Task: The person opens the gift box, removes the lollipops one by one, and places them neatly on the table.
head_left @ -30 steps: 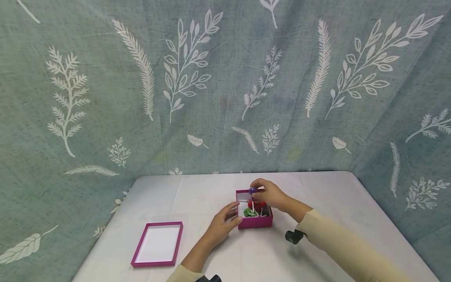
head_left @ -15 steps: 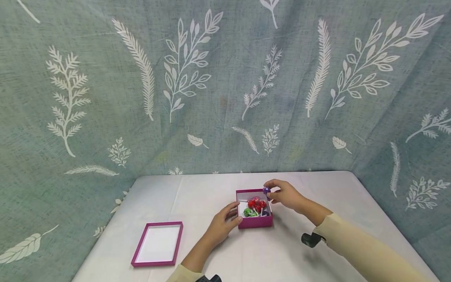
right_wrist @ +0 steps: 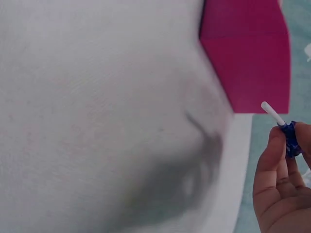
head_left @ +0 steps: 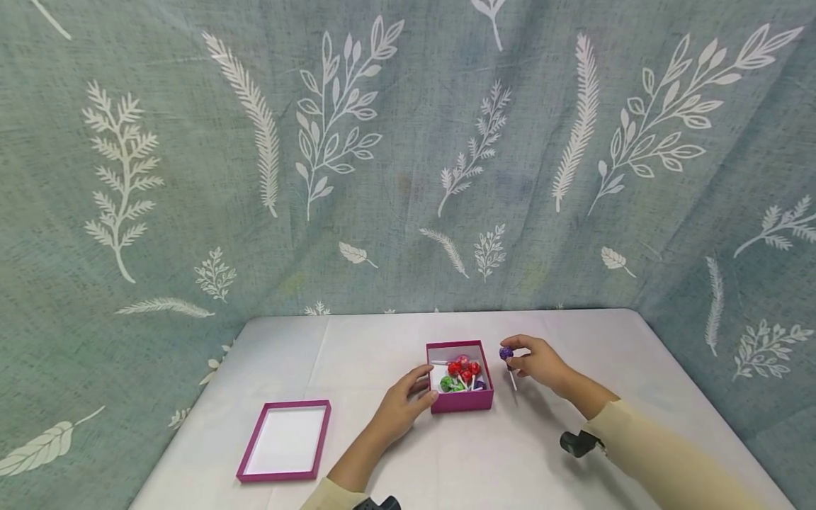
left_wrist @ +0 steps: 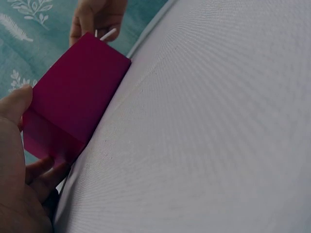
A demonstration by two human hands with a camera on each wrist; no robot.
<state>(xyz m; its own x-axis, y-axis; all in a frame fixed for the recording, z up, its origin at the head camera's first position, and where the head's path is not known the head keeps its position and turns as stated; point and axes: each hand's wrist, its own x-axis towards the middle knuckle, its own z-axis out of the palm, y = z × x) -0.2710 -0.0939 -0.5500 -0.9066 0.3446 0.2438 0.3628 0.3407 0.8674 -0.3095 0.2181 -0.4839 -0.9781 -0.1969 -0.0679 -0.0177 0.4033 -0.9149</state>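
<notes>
In the head view my right hand (head_left: 534, 363) pinches a purple-wrapped lollipop (head_left: 506, 353) by its head, its white stick slanting down. Thumb and fingers are around the wrapper (right_wrist: 291, 139) in the right wrist view, where the stick juts out towards the box. My left hand (head_left: 400, 407) rests at the left side of the open magenta box (head_left: 462, 402), thumb by its front corner, fingers spread along the wall. Inside the box lie several lollipops: red ones (head_left: 465, 368), green ones (head_left: 448, 383) and a dark purple one (head_left: 480, 385).
A shallow magenta lid (head_left: 284, 440) with a white inside lies at the left of the white-covered table (head_left: 370, 354). Behind the table hangs a green-grey cloth (head_left: 395, 163) with white leaf prints.
My right hand has carried the purple lollipop up out of the box and to the right, past the box's right wall. The left hand and the box have stayed put.
</notes>
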